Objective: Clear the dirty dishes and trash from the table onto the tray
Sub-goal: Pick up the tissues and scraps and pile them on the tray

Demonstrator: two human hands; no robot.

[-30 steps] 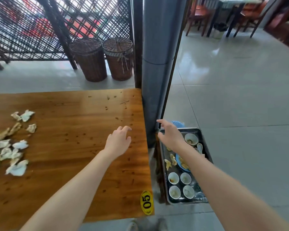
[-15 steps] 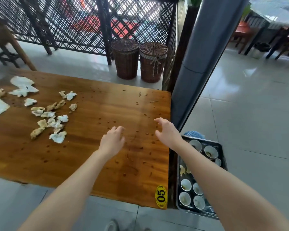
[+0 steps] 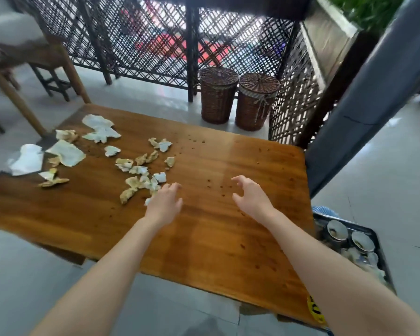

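**Trash pickup about to begin; dishes already on the tray**

No dishes are seen on the wooden table; small bowls are already stacked in the dark tray, which sits low beside the table's right end. What remains is judged to be the trash: a cluster of crumpled, soiled napkins near the table's middle, larger paper pieces towards the far left corner, and scattered crumbs.

The left hand is stretched out over the nearest scraps with its fingers fairly straight and close together; whether paper is actually touched cannot be told, and nothing is gripped. The right hand is held above bare wood, apart from the napkins, with its fingers spread and loosely bent, empty.

For the next move, the near scraps would probably need to be gathered into a bunch, likely with both hands, and carried rightwards to the tray. Light, torn pieces may be dropped or left behind.

A yellow round sticker is fixed at the table's near edge, but it is mostly covered by the right forearm and its dark marking cannot be read. No other writing is made out.
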